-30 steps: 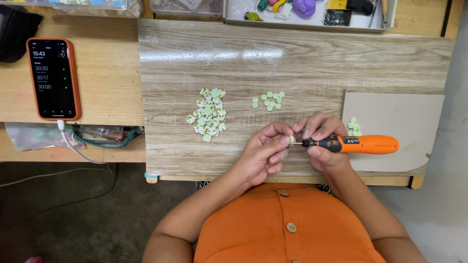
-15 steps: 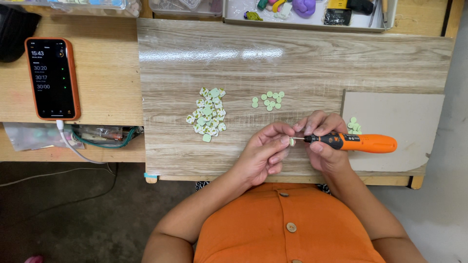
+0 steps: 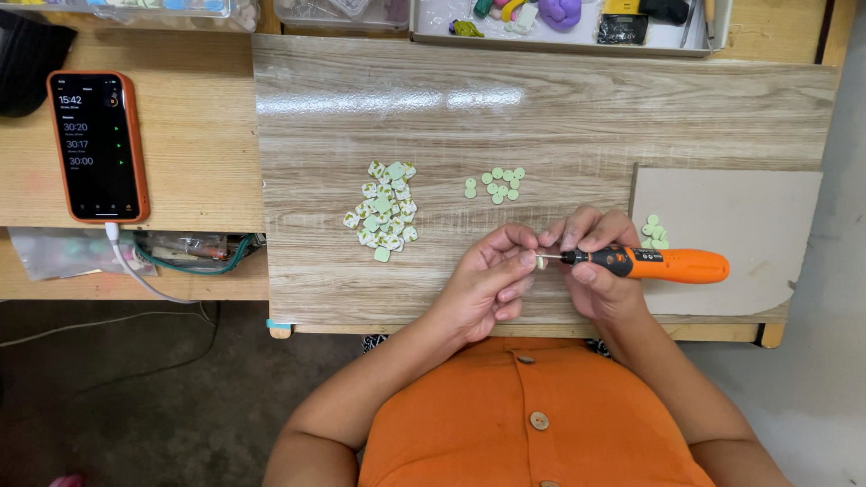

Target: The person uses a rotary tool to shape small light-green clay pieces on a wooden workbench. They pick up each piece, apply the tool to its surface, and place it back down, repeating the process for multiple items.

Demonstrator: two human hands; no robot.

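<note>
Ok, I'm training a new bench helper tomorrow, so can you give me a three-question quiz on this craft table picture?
1. True or false: the right hand holds the orange tool with its tip pointing toward the left hand.
2. Which heap of green pieces lies nearest the phone? A) the big pile B) the round discs C) the few pieces on the grey mat
3. Fill in: a white ______ runs down from the phone's bottom edge.

Key: 1 true; 2 A; 3 cable.
</note>
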